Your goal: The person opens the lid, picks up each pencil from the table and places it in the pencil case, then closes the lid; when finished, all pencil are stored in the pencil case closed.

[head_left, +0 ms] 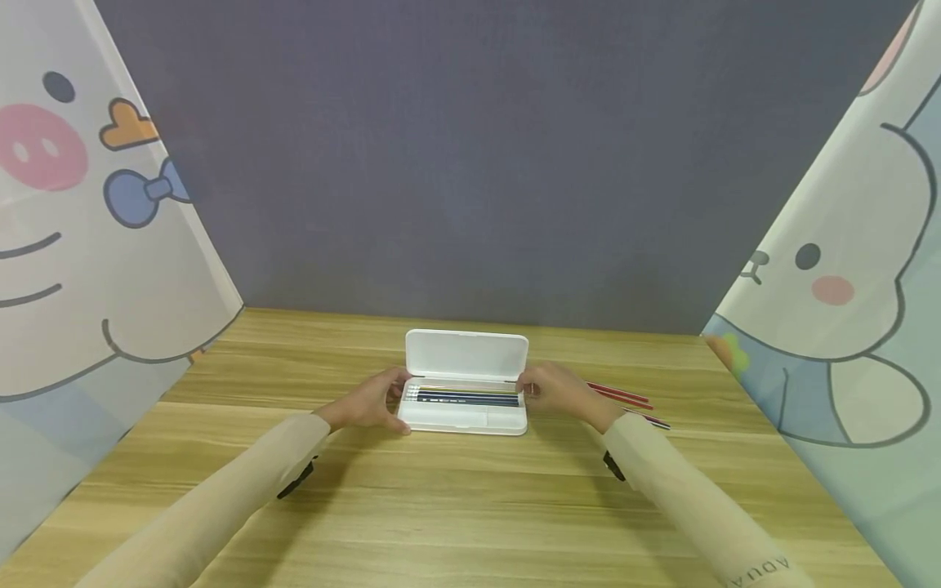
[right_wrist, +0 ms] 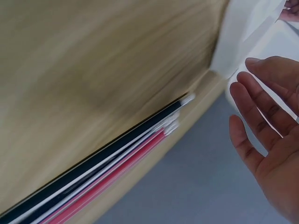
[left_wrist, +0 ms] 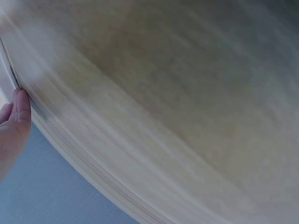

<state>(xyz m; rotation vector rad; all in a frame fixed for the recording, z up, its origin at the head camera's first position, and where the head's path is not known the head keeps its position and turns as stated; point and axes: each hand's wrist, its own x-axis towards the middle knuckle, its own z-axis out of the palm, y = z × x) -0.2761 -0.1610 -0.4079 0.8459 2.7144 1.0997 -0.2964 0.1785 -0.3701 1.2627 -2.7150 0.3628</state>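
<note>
A white pencil case lies on the table with its lid raised at the back. Several dark pencils, white ends to the left, lie side by side in its rear compartment. My left hand holds the case's left end, thumb at the front corner and fingers toward the hinge. At the right end is my right hand, fingertips close to the pencils' tips. The right wrist view shows its fingers loosely bent and spread from the thumb, nothing between them.
Red pencils and dark pencils lie loose on the wooden table, right of the case and partly behind the right forearm. A grey panel rises behind the table; cartoon-printed panels flank it.
</note>
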